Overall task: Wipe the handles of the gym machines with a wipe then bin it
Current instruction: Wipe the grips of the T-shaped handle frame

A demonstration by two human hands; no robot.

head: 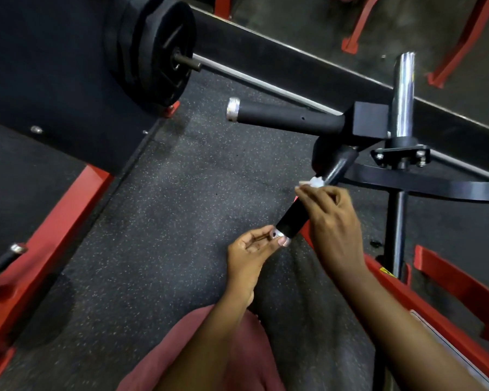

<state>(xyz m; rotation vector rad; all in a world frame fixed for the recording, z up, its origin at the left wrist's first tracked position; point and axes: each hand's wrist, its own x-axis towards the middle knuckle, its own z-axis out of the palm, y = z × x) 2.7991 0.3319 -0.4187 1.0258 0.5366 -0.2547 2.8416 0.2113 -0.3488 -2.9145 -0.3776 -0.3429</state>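
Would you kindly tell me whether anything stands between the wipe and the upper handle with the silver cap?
Nothing visible does. The right hand pinches the wipe against the lower handle; only bare floor shows between it and the upper handle. The left hand holds the lower handle's end, away from that path.

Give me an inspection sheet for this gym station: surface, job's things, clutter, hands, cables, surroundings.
Surface: dark speckled rubber floor; no spills seen.
Job's things: white wipe pressed on the near handle; second handle above it, no hand on it; bin not in view.
Clutter: nothing seen.
Hands: right hand holds the wipe against the grip; left hand pinches that handle's end.
Cables: nothing seen.
Surroundings: black weight plates, red machine frame, chrome post.
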